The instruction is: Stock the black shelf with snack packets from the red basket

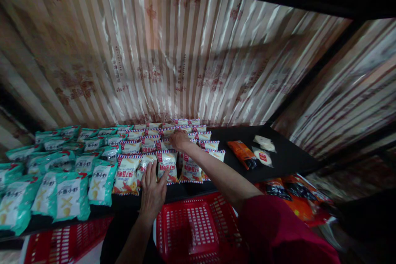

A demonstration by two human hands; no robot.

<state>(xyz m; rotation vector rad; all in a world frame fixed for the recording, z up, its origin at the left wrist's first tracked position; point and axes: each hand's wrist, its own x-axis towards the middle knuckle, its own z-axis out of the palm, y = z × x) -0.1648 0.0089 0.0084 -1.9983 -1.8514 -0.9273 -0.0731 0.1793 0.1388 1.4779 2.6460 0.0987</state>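
My left hand (pixel 154 189) rests with fingers stretched out against the front of a white-and-red snack bag (pixel 167 166) and the bag beside it, in the front row. Further back, my right hand (pixel 181 140) reaches among the rows, its fingers bent over the top of another snack bag (pixel 164 144); the fingertips are partly hidden. These puffed bags have striped top edges and stand upright, packed in several rows on a black shelf (pixel 222 132). Close to my right forearm is one front bag (pixel 191 169).
Several teal snack bags (pixel 71 196) fill the shelf's left side. On the right lie an orange packet (pixel 242 154) and pale round packets (pixel 264 158). A red basket (pixel 198 231) stands below, with another red basket (pixel 62 241) to its left. Orange packets (pixel 297 206) lie low right.
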